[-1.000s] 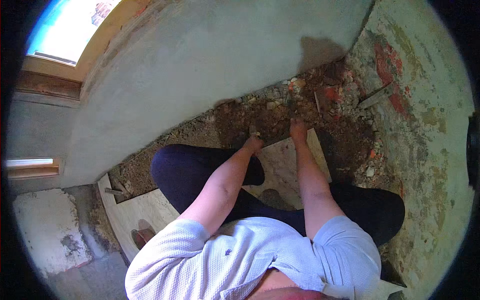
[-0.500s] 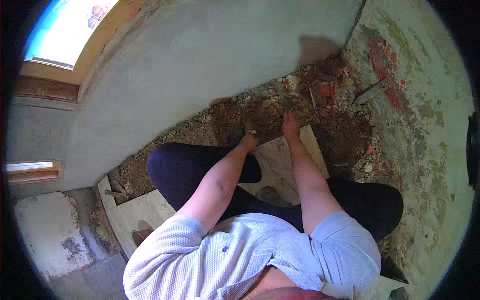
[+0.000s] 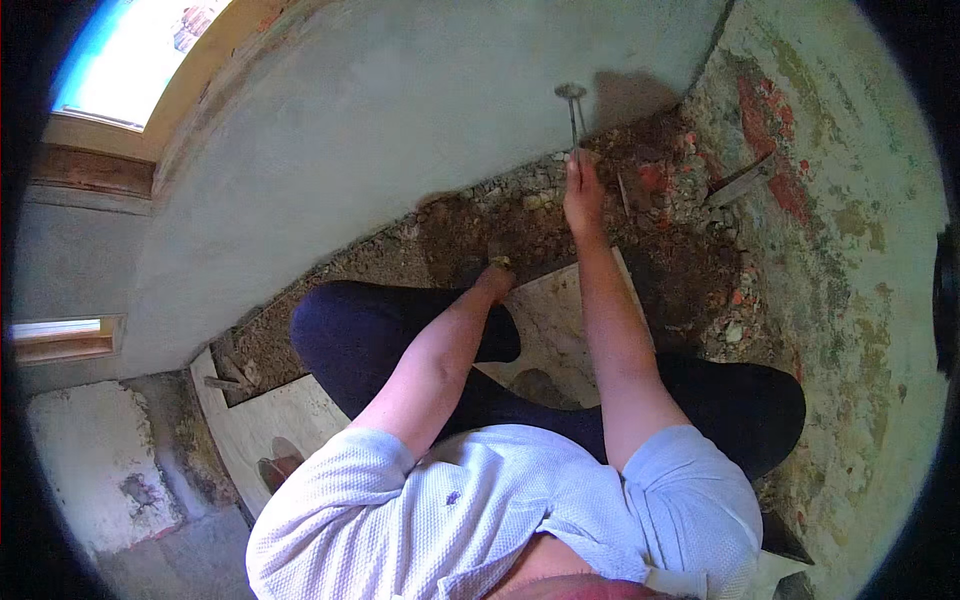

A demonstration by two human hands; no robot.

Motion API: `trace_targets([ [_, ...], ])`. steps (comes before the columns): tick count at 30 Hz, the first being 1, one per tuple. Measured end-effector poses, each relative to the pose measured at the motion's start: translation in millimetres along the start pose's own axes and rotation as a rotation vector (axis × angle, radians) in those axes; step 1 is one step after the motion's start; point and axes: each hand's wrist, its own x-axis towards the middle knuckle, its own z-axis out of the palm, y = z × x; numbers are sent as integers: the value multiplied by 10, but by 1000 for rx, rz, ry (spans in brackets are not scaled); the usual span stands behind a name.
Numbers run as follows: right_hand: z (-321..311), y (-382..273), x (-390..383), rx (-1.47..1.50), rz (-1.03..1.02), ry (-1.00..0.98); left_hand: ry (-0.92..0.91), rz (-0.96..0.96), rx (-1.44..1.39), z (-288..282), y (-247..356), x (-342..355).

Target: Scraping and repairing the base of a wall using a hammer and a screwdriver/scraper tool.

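Observation:
My right hand (image 3: 585, 203) is closed round the thin handle of a hammer (image 3: 572, 112). Its head is raised in front of the pale wall. Lower down and to the left, my left hand (image 3: 496, 280) is closed beside the broken, rubbly ground (image 3: 465, 238). A small yellowish bit shows at its fingers, but what it grips cannot be made out. Between my forearms lies a light marbled tile (image 3: 550, 315), its far edge against the dug soil.
A plastered wall (image 3: 380, 120) runs along the far side; a stained, peeling wall (image 3: 850, 260) stands at the right. A wooden stick (image 3: 740, 183) leans by the corner. More pale tiles (image 3: 290, 420) lie at the left. My crossed legs (image 3: 350, 335) flank the work spot.
My right hand has risen away from me, from beside the tile's far edge toward the wall, and the hammer now shows. My left hand has stayed almost where it was.

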Motion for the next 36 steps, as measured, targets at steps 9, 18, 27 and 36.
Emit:
trace_targets([
  [9, 60, 1523, -800, -398, 456, -454, -101, 17, 117, -244, 344, 123],
  [18, 87, -1, -176, -104, 192, -242, 16, -92, 145, 3, -161, -34],
  [27, 290, 1138, -659, -491, 221, -476, 157, -18, 232, -112, -96, 3],
  [36, 51, 243, -210, -126, 104, -339, -69, -126, 198, -292, -56, -353],
])
